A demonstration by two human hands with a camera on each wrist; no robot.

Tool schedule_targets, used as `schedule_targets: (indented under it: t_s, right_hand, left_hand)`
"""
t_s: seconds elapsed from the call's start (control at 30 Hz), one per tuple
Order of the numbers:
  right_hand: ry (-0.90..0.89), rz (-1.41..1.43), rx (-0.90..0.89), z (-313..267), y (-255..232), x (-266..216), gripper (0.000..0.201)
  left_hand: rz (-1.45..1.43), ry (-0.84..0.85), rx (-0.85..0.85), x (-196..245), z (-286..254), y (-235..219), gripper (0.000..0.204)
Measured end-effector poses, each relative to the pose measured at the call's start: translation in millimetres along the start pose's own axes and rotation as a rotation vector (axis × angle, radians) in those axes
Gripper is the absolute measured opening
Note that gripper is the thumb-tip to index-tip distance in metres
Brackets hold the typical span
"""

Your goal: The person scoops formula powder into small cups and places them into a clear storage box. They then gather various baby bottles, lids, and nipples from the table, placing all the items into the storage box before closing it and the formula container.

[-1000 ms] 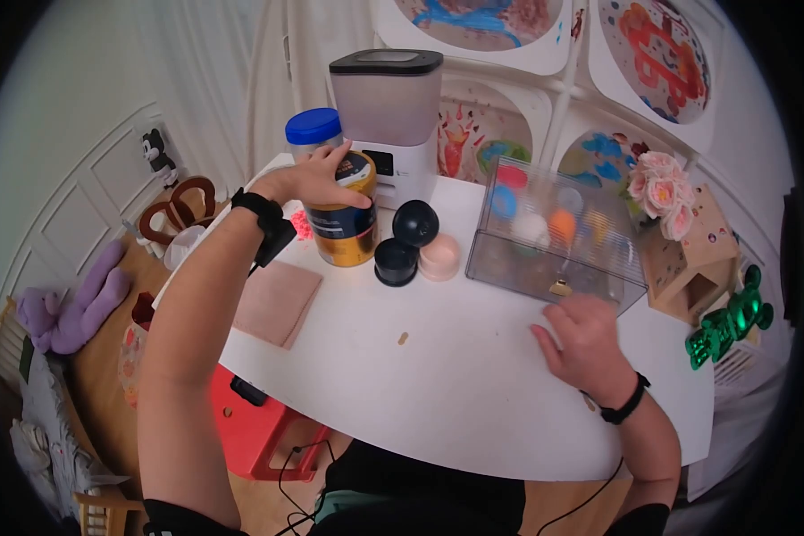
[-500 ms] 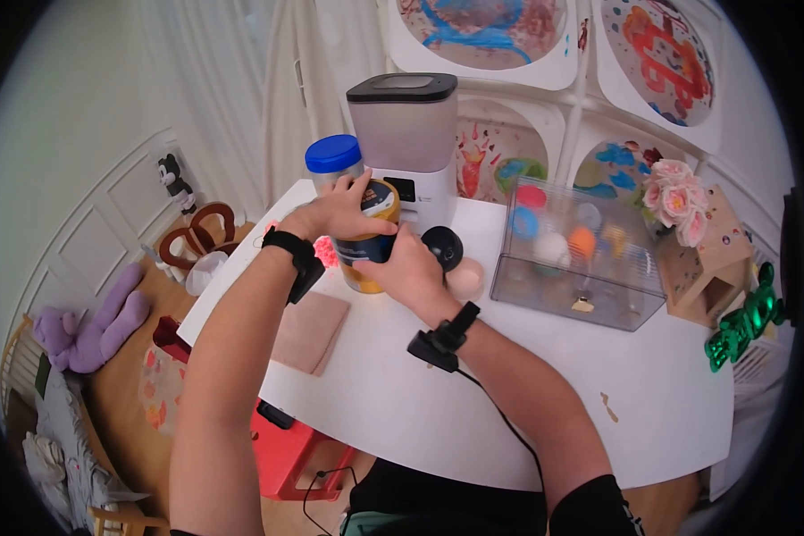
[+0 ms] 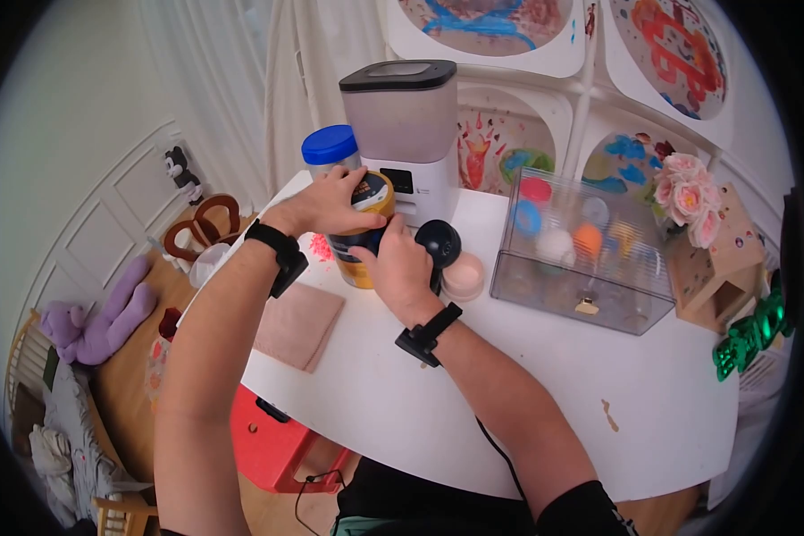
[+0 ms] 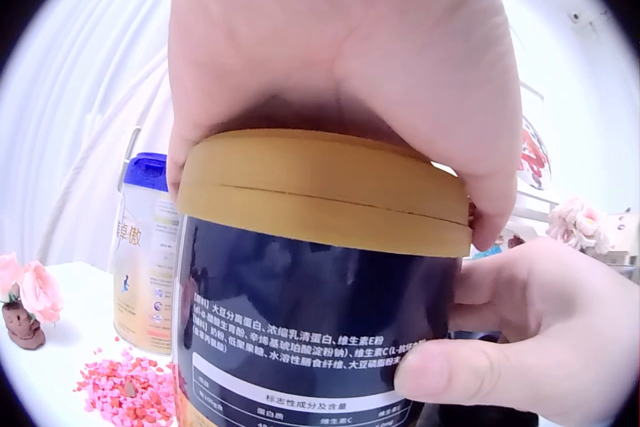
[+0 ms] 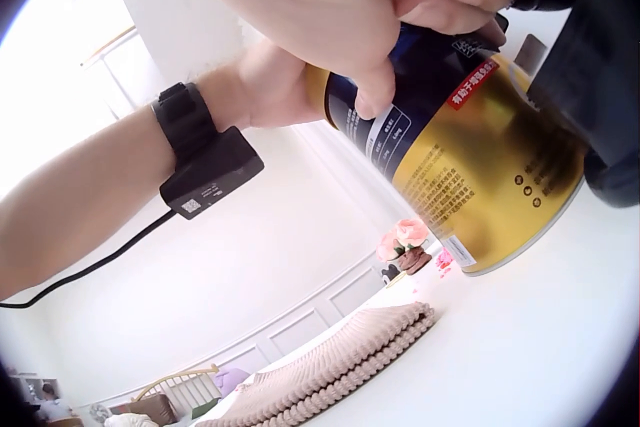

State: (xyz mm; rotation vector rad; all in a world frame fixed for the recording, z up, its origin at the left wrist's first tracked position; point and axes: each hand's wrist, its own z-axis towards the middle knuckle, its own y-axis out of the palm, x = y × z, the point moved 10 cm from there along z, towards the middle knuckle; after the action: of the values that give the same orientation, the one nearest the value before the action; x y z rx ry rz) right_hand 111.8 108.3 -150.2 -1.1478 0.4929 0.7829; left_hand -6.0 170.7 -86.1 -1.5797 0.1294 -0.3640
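Observation:
A gold and dark blue can (image 5: 480,182) with printed labels stands upright on the white table. From above, my left hand (image 3: 329,205) grips its gold lid (image 4: 320,187), fingers and thumb spread down over the rim. My right hand (image 3: 405,272) holds the can's side just below the lid, with the thumb across the dark label in the left wrist view. Close by on the right are a round black container (image 3: 439,242) and a pale pink one (image 3: 464,279). Behind the can rises a blue-lidded canister (image 3: 329,143), partly hidden.
A tall dispenser (image 3: 400,112) stands at the back. To the right are a clear box (image 3: 554,290) of colourful things, pink flowers (image 3: 688,196) and a wooden house (image 3: 719,268). A folded pink cloth (image 3: 300,326) lies at the front left, near pink-red granules (image 4: 128,392).
My right hand has come from beside the clear box, leftward, to the can's side. The left hand stays on the lid. The head view has shifted slightly.

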Motion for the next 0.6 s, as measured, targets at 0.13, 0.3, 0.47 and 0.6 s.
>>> schedule_targets:
  t_s: [0.13,0.3,0.47,0.6]
  right_hand:
    - [0.004,-0.007,0.023,1,2,1,0.07]
    - [0.0,-0.051,-0.014,2,8,2,0.083]
    - [-0.012,-0.062,-0.007,2,8,1,0.089]
    - [-0.019,-0.067,0.045,-1,7,1,0.087]
  left_hand:
    - [-0.02,0.005,-0.045,3,1,-8,0.113]
    - [-0.331,0.034,-0.187,4,5,-18,0.107]
    - [-0.464,-0.135,-0.048,-35,14,-46,0.094]
    - [-0.584,-0.12,0.087,-43,25,-75,0.08]
